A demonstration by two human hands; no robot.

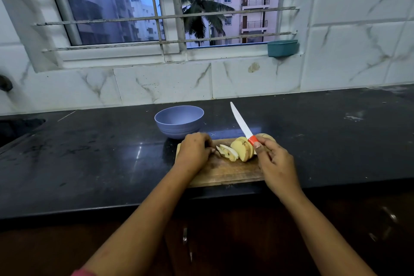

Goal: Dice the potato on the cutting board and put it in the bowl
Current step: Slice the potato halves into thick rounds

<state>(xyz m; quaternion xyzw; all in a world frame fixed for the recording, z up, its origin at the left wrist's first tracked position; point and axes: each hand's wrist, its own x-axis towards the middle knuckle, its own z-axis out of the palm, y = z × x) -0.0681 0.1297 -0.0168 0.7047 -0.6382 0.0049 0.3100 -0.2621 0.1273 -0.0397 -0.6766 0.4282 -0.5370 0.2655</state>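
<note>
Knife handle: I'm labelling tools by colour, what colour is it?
The knife handle is red-orange, clearest in the head view, in the right hand.

A teal tub point(282, 48) sits on the sill of a barred window point(156, 6); marble tiles point(358, 40) back the black bench point(89, 152).

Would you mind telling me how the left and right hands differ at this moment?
The left hand lies knuckles-up on the board, fingers curled beside the potato slices, with no tool. The right hand grips the knife by its red handle, blade tilted up and away. Both are over the board.
</note>
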